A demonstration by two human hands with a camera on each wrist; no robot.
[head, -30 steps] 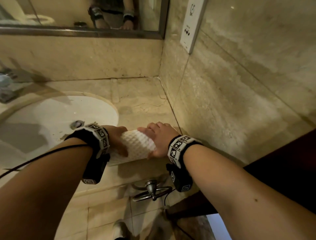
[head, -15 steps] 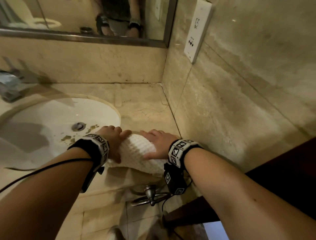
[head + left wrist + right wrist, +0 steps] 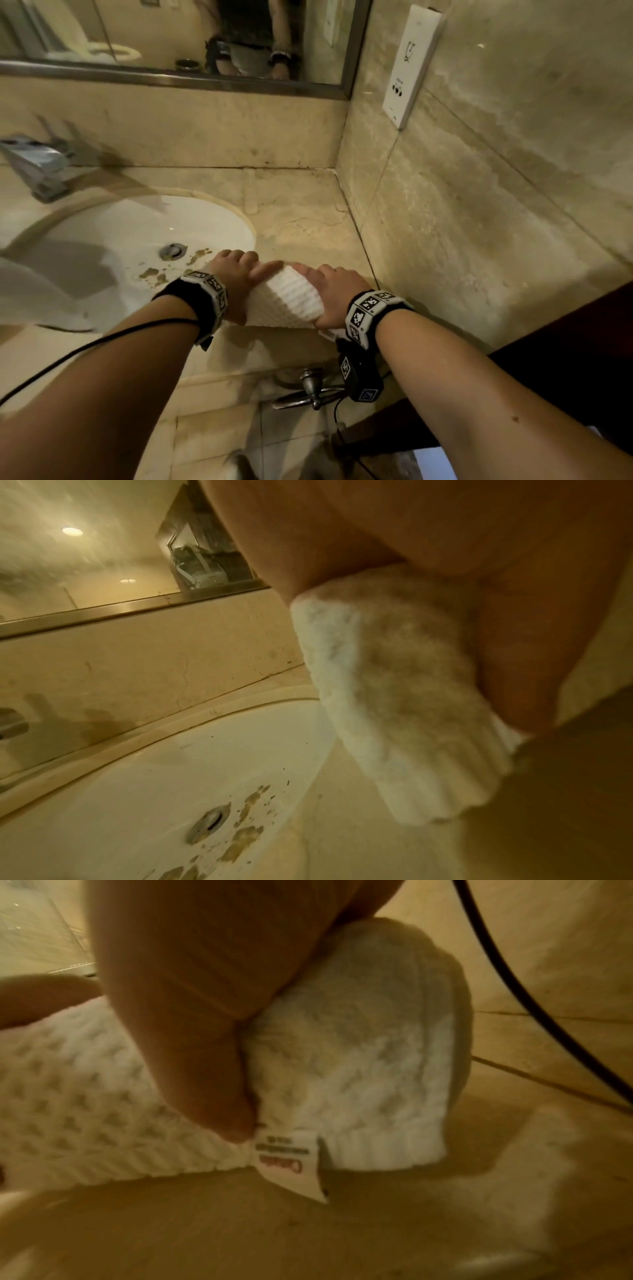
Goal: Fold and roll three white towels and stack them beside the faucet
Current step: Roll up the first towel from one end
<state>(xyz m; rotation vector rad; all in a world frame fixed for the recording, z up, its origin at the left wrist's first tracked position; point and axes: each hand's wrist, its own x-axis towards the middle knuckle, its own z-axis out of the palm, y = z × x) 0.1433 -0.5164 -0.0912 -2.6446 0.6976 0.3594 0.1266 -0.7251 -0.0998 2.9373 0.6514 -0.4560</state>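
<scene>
Right now both hands are down on one white towel (image 3: 293,301), a waffle-textured roll lying on the beige stone counter (image 3: 301,219) just to the right of the sink basin (image 3: 113,246). The left hand (image 3: 236,277) covers the roll's left end, fingers curled over the top and thumb laid along the near side; from the left wrist view, the towel's fluffy rolled end (image 3: 394,696) bulges out from under the palm. The right hand (image 3: 334,294) clamps the right end, fingers bent over the far side. From the right wrist view the thumb (image 3: 205,1069) presses into the roll, its tip touching a small white label (image 3: 289,1164) hanging off the hem. So the towel sits between the two hands, its middle bare and both ends under the palms, resting on the counter near the front edge. The faucet (image 3: 41,168) stands well apart, at the far left behind the basin. Brown flecks sit in the bowl near the drain (image 3: 173,251). A mirror (image 3: 171,37) runs along the back wall, and a white outlet plate (image 3: 411,65) sits on the right-hand wall.
</scene>
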